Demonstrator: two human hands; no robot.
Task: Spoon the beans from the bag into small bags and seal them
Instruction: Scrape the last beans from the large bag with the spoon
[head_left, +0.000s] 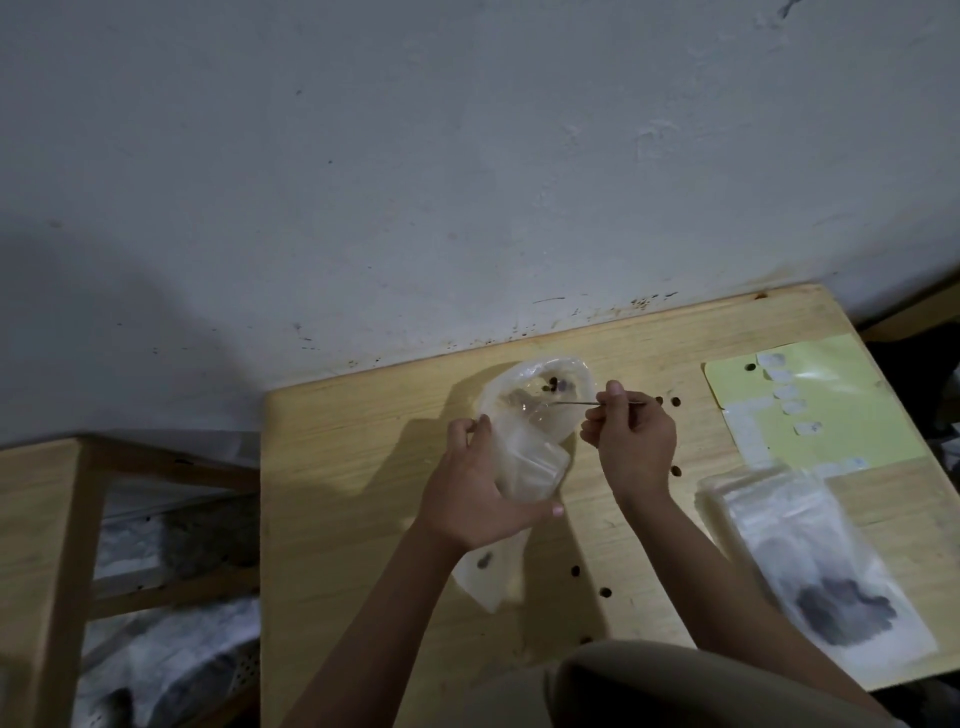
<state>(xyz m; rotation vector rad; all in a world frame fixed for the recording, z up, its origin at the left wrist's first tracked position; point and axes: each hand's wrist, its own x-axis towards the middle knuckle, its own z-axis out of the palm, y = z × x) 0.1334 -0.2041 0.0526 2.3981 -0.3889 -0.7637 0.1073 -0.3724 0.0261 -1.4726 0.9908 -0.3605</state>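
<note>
A clear plastic bag (540, 395) lies on the wooden table (343, 467), with a few dark beans (558, 385) showing inside its far end. My left hand (478, 493) grips this bag together with a small clear bag (530, 467) held against it. My right hand (631, 436) pinches the thin metal handle of a spoon (576, 401), whose bowl reaches into the big bag's mouth. A sealed small bag (841, 603) with a dark clump of beans lies at the right front.
Loose beans (605, 591) are scattered on the table near my arms. A yellow sheet (831, 405) with small white labels lies at the right back, with a stack of clear bags (748, 499) beside it. A wooden stool (47, 519) stands left; the wall is close behind.
</note>
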